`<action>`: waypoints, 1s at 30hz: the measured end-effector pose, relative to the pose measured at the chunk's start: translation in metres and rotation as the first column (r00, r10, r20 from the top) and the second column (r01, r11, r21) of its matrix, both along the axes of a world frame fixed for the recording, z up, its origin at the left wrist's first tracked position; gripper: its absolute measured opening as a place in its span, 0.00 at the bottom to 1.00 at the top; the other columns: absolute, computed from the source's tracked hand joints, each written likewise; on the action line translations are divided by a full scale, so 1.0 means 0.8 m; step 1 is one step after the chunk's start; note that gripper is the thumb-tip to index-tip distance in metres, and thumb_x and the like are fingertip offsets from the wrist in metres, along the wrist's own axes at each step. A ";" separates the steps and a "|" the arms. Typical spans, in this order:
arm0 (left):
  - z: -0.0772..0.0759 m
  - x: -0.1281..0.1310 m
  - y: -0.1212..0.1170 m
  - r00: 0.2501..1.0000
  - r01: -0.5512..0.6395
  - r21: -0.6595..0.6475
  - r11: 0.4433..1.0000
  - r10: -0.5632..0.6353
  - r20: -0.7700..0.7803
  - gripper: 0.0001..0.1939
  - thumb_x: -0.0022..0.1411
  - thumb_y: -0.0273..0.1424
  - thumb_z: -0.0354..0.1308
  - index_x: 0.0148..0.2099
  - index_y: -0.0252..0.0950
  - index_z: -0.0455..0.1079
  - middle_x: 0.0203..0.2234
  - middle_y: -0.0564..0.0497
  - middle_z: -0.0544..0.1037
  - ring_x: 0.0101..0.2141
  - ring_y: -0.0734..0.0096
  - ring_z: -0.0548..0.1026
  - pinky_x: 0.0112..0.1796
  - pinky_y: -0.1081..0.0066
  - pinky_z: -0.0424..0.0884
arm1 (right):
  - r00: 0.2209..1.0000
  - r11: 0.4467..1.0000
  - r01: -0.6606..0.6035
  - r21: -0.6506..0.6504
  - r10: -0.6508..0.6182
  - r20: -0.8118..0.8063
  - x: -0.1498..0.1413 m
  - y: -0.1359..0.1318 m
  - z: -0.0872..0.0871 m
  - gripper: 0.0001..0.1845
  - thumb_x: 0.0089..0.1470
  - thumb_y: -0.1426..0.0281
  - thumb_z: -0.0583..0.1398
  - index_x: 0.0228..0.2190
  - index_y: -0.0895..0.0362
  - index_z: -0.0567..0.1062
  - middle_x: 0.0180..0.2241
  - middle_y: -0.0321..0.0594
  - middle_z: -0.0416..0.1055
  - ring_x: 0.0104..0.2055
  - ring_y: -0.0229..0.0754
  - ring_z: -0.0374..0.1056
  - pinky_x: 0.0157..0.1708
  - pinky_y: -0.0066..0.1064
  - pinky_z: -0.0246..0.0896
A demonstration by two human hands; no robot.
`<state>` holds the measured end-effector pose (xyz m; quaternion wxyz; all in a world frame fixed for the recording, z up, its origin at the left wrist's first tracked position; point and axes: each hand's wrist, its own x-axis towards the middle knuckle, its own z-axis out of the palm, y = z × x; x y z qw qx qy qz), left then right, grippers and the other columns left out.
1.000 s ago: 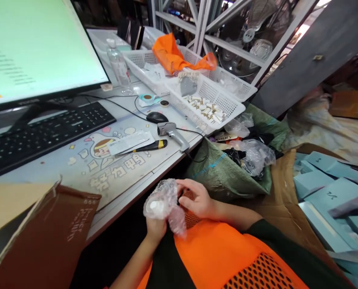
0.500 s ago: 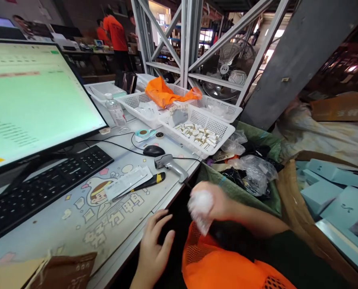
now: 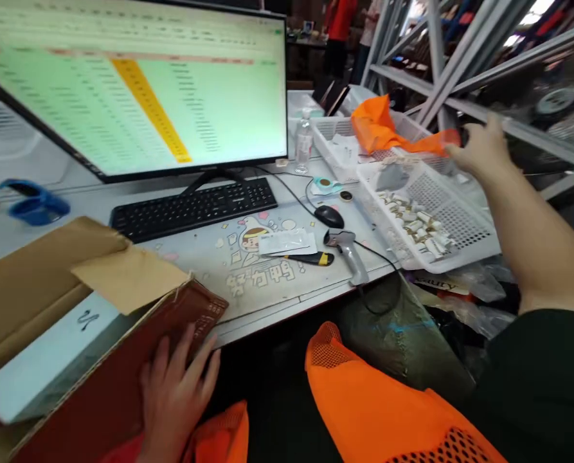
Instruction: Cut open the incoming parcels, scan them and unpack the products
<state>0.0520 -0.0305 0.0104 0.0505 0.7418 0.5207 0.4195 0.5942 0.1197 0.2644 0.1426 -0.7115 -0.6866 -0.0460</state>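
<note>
My left hand lies with its fingers spread against the outer side of an open brown cardboard box at the lower left. Inside that box rests a pale blue box with a dark squiggle on it. My right hand reaches far out over the white baskets at the back right. It is smeared by motion beside an orange mesh cloth, and whether it holds anything cannot be made out. Below my right forearm, a white basket contains several small white-and-gold pieces.
On the desk are a monitor, a keyboard, a mouse, a barcode scanner, a black-and-yellow cutter, flat white packets, a plastic bottle and a blue tape dispenser. Metal framing rises behind the baskets.
The view has swung left. My right hand, earlier low with a crumpled white bundle, now stretches out over the back baskets. My left hand has moved from the desk edge onto the cardboard box.
</note>
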 end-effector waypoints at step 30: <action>0.098 0.230 0.313 0.795 -0.088 -0.733 0.675 -0.395 -0.460 0.21 0.68 0.39 0.68 0.58 0.33 0.74 0.59 0.40 0.75 0.58 0.51 0.74 0.59 0.45 0.72 | 0.672 0.948 0.221 -0.230 -0.319 -0.668 -0.089 -0.065 -0.273 0.30 0.47 0.55 0.67 0.48 0.59 0.73 0.44 0.54 0.80 0.43 0.53 0.77 0.41 0.38 0.72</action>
